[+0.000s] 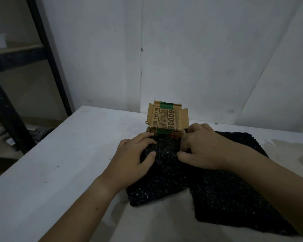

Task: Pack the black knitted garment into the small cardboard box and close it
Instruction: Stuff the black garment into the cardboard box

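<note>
The black knitted garment (166, 173) is lying under both hands, reaching the open small cardboard box (166, 117) just beyond my fingertips. My left hand (136, 155) is pressing it, fingers straight; my right hand (204, 145) is clutching it, fingers curled.

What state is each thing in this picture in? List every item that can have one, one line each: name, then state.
cardboard box: open, lid flap standing up, nothing visibly packed yet.
black knitted garment: outside the box, lying on the table, far end bunched up against the box.
left hand: resting on the garment's bunched end, fingers fairly straight.
right hand: gripping the bunched end, fingers curled into the knit.
</note>
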